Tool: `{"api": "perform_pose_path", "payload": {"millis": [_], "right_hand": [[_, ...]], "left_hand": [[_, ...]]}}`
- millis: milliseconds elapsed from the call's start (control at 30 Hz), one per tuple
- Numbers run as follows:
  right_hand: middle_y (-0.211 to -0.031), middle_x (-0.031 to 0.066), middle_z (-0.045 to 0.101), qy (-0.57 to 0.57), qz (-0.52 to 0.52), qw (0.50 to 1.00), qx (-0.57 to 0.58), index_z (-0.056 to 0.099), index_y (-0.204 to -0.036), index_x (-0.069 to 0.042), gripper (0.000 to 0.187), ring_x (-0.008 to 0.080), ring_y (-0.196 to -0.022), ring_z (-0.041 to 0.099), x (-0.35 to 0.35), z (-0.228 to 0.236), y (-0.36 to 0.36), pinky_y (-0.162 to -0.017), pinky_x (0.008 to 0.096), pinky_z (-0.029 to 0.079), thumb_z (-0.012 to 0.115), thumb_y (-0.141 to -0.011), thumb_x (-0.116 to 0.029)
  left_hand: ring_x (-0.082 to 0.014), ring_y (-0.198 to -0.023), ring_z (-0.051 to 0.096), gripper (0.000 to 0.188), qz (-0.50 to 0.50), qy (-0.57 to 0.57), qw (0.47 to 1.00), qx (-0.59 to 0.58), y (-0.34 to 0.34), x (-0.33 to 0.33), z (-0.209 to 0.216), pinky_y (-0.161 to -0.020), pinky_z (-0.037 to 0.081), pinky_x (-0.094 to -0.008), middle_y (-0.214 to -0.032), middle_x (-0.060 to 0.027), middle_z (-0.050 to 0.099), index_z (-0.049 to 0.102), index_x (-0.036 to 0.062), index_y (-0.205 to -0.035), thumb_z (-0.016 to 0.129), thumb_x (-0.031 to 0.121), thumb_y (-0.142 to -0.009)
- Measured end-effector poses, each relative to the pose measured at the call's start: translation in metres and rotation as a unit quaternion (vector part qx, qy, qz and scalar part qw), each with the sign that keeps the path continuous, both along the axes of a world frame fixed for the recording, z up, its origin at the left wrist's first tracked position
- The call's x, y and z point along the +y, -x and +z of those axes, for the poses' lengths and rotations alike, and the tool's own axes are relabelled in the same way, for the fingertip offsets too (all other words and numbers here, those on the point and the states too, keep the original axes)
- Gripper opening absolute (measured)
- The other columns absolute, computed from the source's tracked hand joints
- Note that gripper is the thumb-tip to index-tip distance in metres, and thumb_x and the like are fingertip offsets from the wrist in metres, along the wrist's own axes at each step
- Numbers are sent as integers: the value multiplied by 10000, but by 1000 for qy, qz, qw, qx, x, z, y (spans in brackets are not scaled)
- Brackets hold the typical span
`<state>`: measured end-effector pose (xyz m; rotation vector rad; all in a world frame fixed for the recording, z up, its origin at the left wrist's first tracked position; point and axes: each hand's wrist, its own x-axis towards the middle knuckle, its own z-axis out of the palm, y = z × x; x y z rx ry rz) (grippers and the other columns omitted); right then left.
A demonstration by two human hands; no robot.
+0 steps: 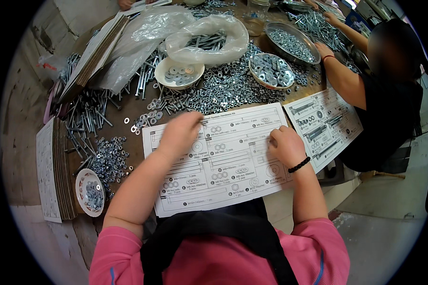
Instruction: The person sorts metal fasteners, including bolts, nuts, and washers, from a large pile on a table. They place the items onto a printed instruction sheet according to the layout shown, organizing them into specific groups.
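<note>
A printed sheet (pixel 233 187) with line drawings of bolts, nuts and washers lies before me at the table's near edge. Over its upper left part is my left hand (pixel 179 137), slightly blurred, its fingers drawn together at a small dark thing I cannot make out. My right hand (pixel 288 146), with a dark beaded bracelet (pixel 299 165) at the wrist, is above the sheet's right side. Its fingers are curled in, and what they hold, if anything, is hidden. Loose nuts (pixel 223 88) spread just beyond the sheet, with flat washers (pixel 150 118) near its upper left corner.
Bowls of washers (pixel 179 88) (pixel 257 84), a steel pan of nuts (pixel 313 61) and a plastic bag of bolts (pixel 240 40) stand farther back. Left are bolts (pixel 92 114), a nut bowl (pixel 79 187) and cardboard stacks (pixel 50 190). A co-worker's arm (pixel 345 78) reaches in at right.
</note>
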<state>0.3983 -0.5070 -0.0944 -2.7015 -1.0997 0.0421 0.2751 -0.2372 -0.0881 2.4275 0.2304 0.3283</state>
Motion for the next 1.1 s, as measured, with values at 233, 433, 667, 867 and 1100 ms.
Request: {"api": "perform_pose_path", "payload": {"millis": [233, 433, 667, 867, 1100], "right_hand": [[-775, 108, 574, -29, -21, 999, 17, 608, -786, -69, 103, 293, -783, 563, -10, 2, -1, -683, 388, 474, 638, -722, -145], [-795, 112, 582, -68, -49, 996, 29, 617, -835, -66, 135, 295, -808, 567, -17, 7, -1, -702, 390, 472, 643, -729, -144], [-803, 117, 585, -75, -56, 995, 43, 622, -838, -56, 137, 301, -804, 567, -19, 11, 0, -703, 390, 468, 636, -735, -146], [-797, 105, 586, -100, -13, 994, 31, 626, -841, -55, 139, 291, -798, 566, -6, 16, -12, -695, 386, 467, 644, -739, -149], [-806, 98, 586, -160, 76, 984, 24, 634, -839, -70, 96, 286, -811, 565, 54, 3, -51, -706, 393, 463, 624, -774, -140]], "left_hand": [[-267, -805, 588, 164, -137, -18, 990, 7, -32, -84, -17, -715, 444, -384, -832, -70, 618, 617, 105, -891, 644, 208, -766], [-218, -780, 547, 140, -149, -84, 984, -53, -44, -109, -41, -704, 381, -370, -760, -15, 547, 625, 124, -725, 708, 221, -668], [-217, -833, 544, 207, -151, -60, 987, -18, -41, -106, -41, -752, 364, -371, -824, -23, 568, 642, 125, -812, 726, 247, -667], [-260, -956, 517, 335, -124, -40, 991, 12, -13, -74, -22, -866, 357, -381, -962, -61, 562, 607, 110, -999, 709, 241, -707], [-271, -1060, 496, 459, -50, -99, 994, 3, 42, -16, -20, -929, 355, -409, -1104, -87, 554, 576, 91, -1111, 705, 249, -700]]}}
